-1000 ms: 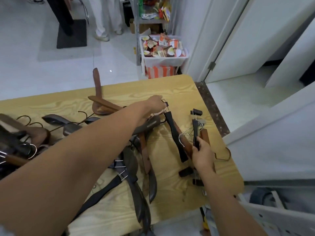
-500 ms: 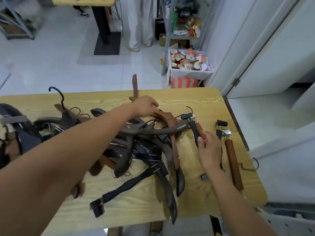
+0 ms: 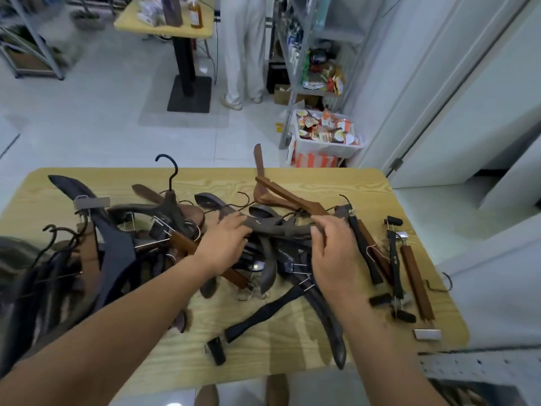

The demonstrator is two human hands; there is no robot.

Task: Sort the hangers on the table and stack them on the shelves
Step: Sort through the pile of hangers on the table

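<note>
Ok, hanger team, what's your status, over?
Left grip rests on grey hanger, hold unclear. Right grip curled round its end. Tangled pile all around it. Clip hangers lie apart, right side.
</note>
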